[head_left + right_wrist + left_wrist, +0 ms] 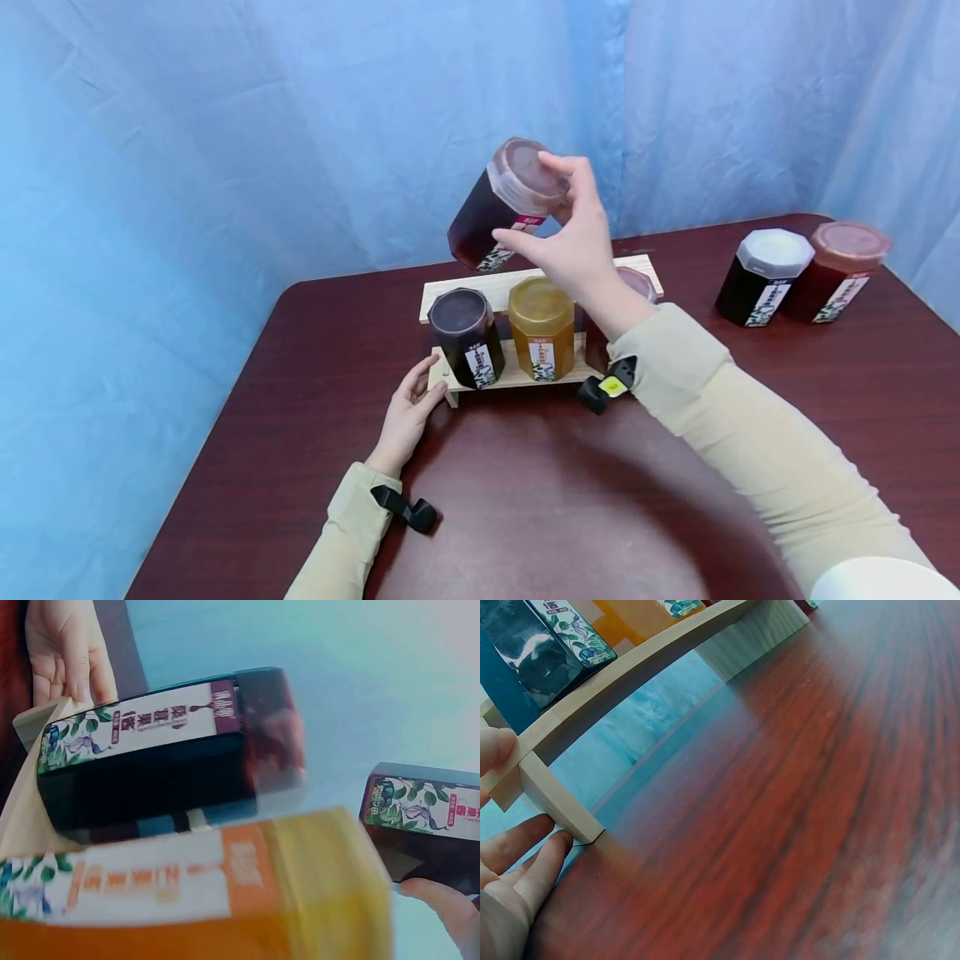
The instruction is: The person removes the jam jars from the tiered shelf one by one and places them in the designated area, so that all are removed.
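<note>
My right hand (579, 237) holds a dark honey-style jar (483, 217) with a pinkish lid, thumb on its side and fingers at the lid. The jar hangs tilted above the upper step of a two-step wooden rack (491, 287). On the lower step stand a dark-lidded jar (461, 325), a yellow jar (542, 317) and a reddish jar (596, 342), the last partly covered by my right arm. My left hand (405, 417) grips the rack's left end; in the left wrist view its thumb lies on the board and its fingers (544, 866) touch the leg.
Two more jars, one white-lidded (765, 279) and one reddish-lidded (840, 271), stand close together on the right of the dark red table (300, 400). Blue curtains (375, 125) hang behind and left of it. A white rounded object (877, 579) shows at the bottom right.
</note>
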The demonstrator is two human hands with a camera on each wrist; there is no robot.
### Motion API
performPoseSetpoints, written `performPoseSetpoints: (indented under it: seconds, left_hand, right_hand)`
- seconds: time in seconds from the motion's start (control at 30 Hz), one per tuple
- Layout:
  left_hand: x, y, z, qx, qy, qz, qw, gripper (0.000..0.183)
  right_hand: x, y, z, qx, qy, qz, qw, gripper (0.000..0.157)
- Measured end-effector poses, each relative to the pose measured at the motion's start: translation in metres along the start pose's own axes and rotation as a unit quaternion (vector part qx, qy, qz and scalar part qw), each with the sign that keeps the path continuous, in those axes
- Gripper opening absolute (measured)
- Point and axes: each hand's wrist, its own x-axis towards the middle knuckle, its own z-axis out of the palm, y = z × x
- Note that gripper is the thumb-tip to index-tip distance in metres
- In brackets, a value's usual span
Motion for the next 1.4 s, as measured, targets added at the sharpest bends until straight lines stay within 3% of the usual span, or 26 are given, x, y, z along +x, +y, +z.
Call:
performPoseSetpoints:
  seconds: [0.17, 0.3, 0.67, 0.87, 1.07, 1.3, 1.4]
  left_hand:
    - [0.0, 0.001, 0.001, -0.001, -0.001, 0.004, 1.0, 0.048]
    - [0.0, 0.001, 0.0, -0.002, -0.001, 0.006, 1.0, 0.048]
    - [-0.003, 0.0, -0.001, -0.003, 0.0, 0.0, 1.0, 0.049]
    - [-0.002, 0.0, -0.001, -0.004, 0.001, 0.003, 1.0, 0.048]
    - [-0.004, -0.001, 0.0, -0.002, 0.002, 0.0, 1.0, 0.048]
    - [-0.004, -0.001, -0.002, -0.005, 0.004, 0.002, 1.0, 0.048]
    - [-0.005, -0.001, -0.002, -0.005, 0.005, 0.002, 1.0, 0.048]
  right_hand:
    - [-0.008, -0.008, -0.025, 0.061, 0.012, 0.001, 0.998, 0.074]
    - [-0.013, -0.011, -0.046, 0.105, 0.024, -0.022, 0.994, 0.074]
    - [-0.026, -0.01, -0.097, 0.141, 0.093, -0.024, 0.985, 0.076]
    - [-0.031, -0.003, -0.116, 0.133, 0.122, -0.026, 0.983, 0.077]
    - [-0.036, 0.006, -0.136, 0.087, 0.146, 0.0, 0.986, 0.076]
    - [-0.044, 0.019, -0.153, 0.094, 0.171, 0.04, 0.98, 0.078]
    - [-0.047, 0.024, -0.161, 0.056, 0.179, 0.064, 0.98, 0.079]
